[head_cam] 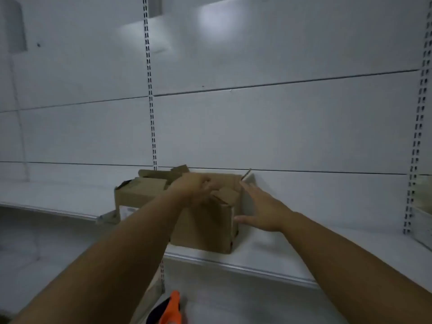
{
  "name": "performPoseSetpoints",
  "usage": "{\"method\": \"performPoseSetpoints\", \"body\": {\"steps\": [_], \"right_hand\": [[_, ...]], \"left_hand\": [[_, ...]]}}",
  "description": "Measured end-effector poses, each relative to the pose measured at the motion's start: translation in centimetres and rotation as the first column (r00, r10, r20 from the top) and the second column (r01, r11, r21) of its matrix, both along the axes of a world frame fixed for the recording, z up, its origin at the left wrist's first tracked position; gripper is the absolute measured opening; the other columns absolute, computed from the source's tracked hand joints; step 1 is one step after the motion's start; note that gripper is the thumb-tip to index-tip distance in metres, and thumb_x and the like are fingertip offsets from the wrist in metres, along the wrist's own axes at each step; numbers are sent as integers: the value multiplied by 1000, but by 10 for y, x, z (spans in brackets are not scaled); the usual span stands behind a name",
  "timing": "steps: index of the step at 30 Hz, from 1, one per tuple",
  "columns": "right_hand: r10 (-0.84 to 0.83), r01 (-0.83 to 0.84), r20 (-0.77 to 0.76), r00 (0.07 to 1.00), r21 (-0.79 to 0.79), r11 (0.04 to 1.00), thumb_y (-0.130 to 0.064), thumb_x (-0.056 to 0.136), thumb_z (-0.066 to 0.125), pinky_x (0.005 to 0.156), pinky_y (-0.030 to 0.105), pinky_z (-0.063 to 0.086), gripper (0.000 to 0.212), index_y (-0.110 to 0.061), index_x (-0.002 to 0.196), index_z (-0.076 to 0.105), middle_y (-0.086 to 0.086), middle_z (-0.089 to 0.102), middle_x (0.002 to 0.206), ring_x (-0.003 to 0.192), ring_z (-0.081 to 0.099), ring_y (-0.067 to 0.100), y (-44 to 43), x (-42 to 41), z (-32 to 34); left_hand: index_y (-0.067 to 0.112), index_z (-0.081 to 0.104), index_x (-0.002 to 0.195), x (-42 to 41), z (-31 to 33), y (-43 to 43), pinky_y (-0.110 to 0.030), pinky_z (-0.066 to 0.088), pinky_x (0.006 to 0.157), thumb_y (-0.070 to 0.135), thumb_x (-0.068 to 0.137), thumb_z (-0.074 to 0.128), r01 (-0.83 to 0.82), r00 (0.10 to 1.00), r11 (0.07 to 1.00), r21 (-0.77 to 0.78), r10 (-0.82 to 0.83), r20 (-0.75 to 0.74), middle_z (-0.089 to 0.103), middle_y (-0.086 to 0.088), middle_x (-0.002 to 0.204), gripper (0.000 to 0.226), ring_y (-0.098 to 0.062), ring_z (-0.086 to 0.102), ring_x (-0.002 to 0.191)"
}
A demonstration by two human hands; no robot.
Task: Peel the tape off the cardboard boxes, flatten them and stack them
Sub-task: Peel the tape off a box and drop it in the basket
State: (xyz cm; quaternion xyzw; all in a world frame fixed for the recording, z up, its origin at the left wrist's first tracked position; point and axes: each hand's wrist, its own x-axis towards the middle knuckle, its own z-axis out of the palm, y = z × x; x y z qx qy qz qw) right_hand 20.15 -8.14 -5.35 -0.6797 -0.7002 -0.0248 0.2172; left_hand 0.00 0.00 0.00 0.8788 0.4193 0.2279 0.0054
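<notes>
Box [205,220] between hands

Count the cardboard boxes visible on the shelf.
2: one at the shelf's front edge between both hands, and one behind it to the left. More could be hidden behind them.

My left hand [195,187] grips the top flaps of the cardboard box [208,220] on the white shelf [292,260] — my right hand [261,208], fingers spread, lies at its three o'clock side.
</notes>
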Motion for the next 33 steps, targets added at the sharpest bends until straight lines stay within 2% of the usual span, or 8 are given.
{"method": "performPoseSetpoints", "body": {"steps": [5, 8, 12, 21, 23, 27, 31, 33], "right_hand": [[47, -52, -149, 988, -33, 998, -57, 77, 63, 110, 45, 34, 87, -45, 145, 11, -3, -23, 157, 142, 22, 29, 31, -29, -16], [32, -24, -123, 992, 65, 998, -49, 83, 61, 102, 42, 43, 50, -32, 127, 45, -1, 12, 157, 132, 40, 26, 46, -28, -32], [126, -89, -150, 981, 231, 969, -35, 85, 63, 95, 34, 45, 33, -18, 113, 57, -5, 47, 132, 117, 50, 16, 36, -26, -36], [196, 13, -439, 877, 429, 903, -22, 88, 61, 81, 27, 51, 15, -26, 100, 54, -6, 62, 99, 93, 61, 7, -19, 13, -3], [204, 152, -614, 762, 477, 866, -21, 92, 57, 77, 28, 51, 12, -20, 103, 53, 0, 62, 102, 89, 59, 7, -27, 18, 8], [212, 413, -919, 334, 345, 843, -31, 97, 43, 58, 27, 52, 24, -12, 108, 53, 7, 61, 102, 84, 62, 17, -40, 16, 18], [137, 507, -981, 141, 190, 841, -37, 94, 49, 61, 40, 60, 36, -8, 110, 63, 16, 67, 102, 84, 67, 32, -55, 11, 11], [134, 520, -986, 96, 165, 838, -34, 94, 46, 64, 44, 60, 34, -10, 111, 64, 18, 66, 106, 86, 67, 33, -63, 13, 10]], "left_hand": [[21, 47, 133, -30, -24, 4, -34, 44, 97, 33, 94, 49, 28, 999, 992, -126, -30, -12, 55, -6, 131, 41, -23, 52, 115], [22, 37, 141, -41, -30, 9, -35, 33, 107, 31, 91, 54, 83, 997, 995, -52, -82, 13, 38, -3, 146, 54, -21, 36, 133], [33, 20, 147, -58, -44, 21, -43, 18, 116, 34, 87, 59, 141, 975, 990, -20, -135, 177, 12, 6, 159, 72, -18, 9, 146], [44, 11, 145, -60, -48, 12, -37, 38, 103, 48, 86, 53, 457, 771, 887, -68, -356, 528, 28, 6, 150, 72, -12, 36, 127], [44, 11, 145, -51, -43, 8, -35, 34, 105, 61, 81, 52, 529, 667, 845, -77, -358, 653, 21, 9, 154, 78, -10, 29, 133], [46, 8, 144, -18, -34, -7, -32, 25, 109, 65, 67, 63, 611, 605, 789, -58, -419, 677, 10, 11, 158, 96, -11, 17, 141], [53, -2, 140, 18, -30, -28, -14, 11, 107, 51, 56, 80, 633, 568, 772, 57, -513, 643, -30, 25, 149, 117, 14, -7, 134], [56, -1, 139, 33, -36, -34, -21, 10, 113, 58, 54, 80, 639, 563, 758, 132, -578, 591, -32, 30, 146, 118, 14, -18, 135]]}}
